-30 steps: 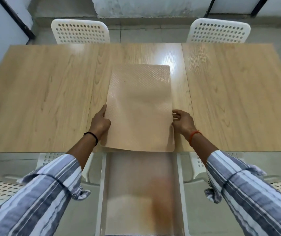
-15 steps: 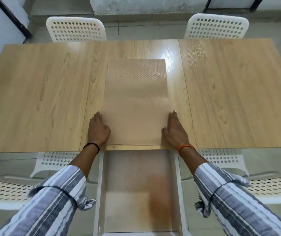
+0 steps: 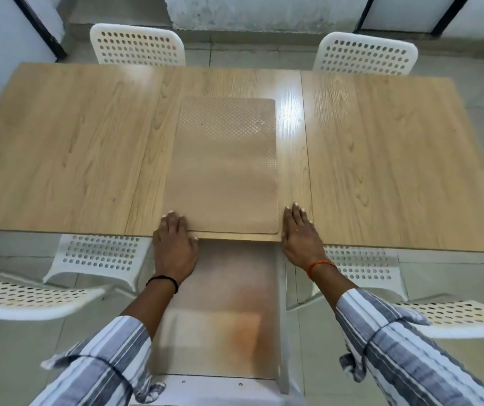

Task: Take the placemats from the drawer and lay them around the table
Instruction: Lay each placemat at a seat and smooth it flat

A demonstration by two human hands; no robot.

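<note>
Left hand [image 3: 174,244] flat, fingers straight, fingertips pressing the near left corner of the placemats [image 3: 224,168], thumb at the worktop's near edge. Right hand [image 3: 300,232] flat too, fingers straight and lightly spread, lying on the worktop [image 3: 67,148] just beside the near right corner of the placemats, touching that edge. Both hands empty, palms down, gripping nothing. Black band on the left wrist, orange band on the right; striped sleeves pushed back on both forearms.

Placemats tan, lying flat on the middle panel of the worktop, long side running near to far, near edge just short of the worktop's near edge; dotted texture visible across the far part. Whether one mat or a stack, cannot tell.

Drawer [image 3: 220,317] pulled out below the near edge, between the forearms, its inside blurred.

White perforated chairs: two at the far side [image 3: 138,45] [image 3: 365,55], two at the near side [image 3: 29,291] [image 3: 451,315].
</note>
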